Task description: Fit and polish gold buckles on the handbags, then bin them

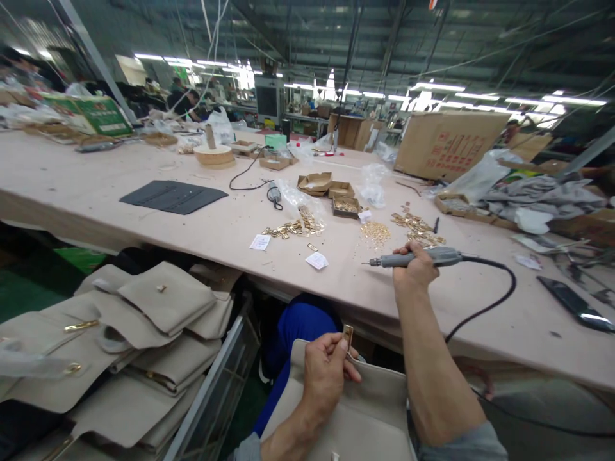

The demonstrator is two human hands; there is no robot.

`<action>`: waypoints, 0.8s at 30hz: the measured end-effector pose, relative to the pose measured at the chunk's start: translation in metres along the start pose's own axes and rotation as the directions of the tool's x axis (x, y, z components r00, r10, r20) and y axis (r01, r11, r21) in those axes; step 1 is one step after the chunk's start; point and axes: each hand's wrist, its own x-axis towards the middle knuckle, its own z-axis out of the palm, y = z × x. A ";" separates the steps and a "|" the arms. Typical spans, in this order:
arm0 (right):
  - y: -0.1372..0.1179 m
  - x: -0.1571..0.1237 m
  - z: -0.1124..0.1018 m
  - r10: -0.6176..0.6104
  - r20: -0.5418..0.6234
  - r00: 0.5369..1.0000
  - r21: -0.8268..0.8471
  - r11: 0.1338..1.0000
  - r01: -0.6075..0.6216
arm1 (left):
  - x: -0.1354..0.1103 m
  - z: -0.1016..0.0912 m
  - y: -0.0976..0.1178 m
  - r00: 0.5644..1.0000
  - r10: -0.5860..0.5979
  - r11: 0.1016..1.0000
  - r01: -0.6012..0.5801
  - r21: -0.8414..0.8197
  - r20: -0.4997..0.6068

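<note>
My right hand (416, 266) is wrapped round a grey electric screwdriver (423, 258), held level over the near edge of the pale worktable (96, 186), its tip pointing left. A black cord (485, 307) runs from its rear end. My left hand (327, 371) is below the table edge, pinching a small gold metal clasp (347, 333) above a beige bag (355, 416) lying on my lap. Loose gold fittings (375, 232) lie on the table just beyond the screwdriver.
A stack of beige bags (144, 346) with gold clasps fills a cart at my left. On the table are a dark leather panel (173, 196), small cardboard boxes (327, 186) of hardware, paper tags (316, 260), a large carton (446, 144) and grey fabric (542, 195). People work far behind.
</note>
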 end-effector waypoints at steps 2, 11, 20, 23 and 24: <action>0.018 0.012 -0.003 0.009 -0.072 0.997 0.007 1.000 -0.008 | 0.002 -0.002 0.000 1.000 0.008 1.000 -0.008 -0.006 -0.004; 0.041 0.030 -0.026 0.097 -0.189 0.977 0.034 0.995 -0.093 | 0.008 -0.008 -0.007 1.000 0.014 0.999 -0.014 0.035 0.004; 0.042 0.029 -0.034 0.134 -0.168 0.977 0.053 0.991 -0.127 | 0.008 -0.007 -0.005 1.000 -0.002 0.999 0.002 0.036 0.001; 0.043 0.027 -0.033 0.129 -0.160 0.979 0.060 0.991 -0.120 | 0.008 -0.007 -0.004 1.000 -0.001 0.999 0.001 0.034 -0.002; 0.043 0.027 -0.032 0.127 -0.160 0.979 0.062 0.991 -0.118 | 0.008 -0.007 -0.004 1.000 0.000 0.999 0.000 0.034 0.000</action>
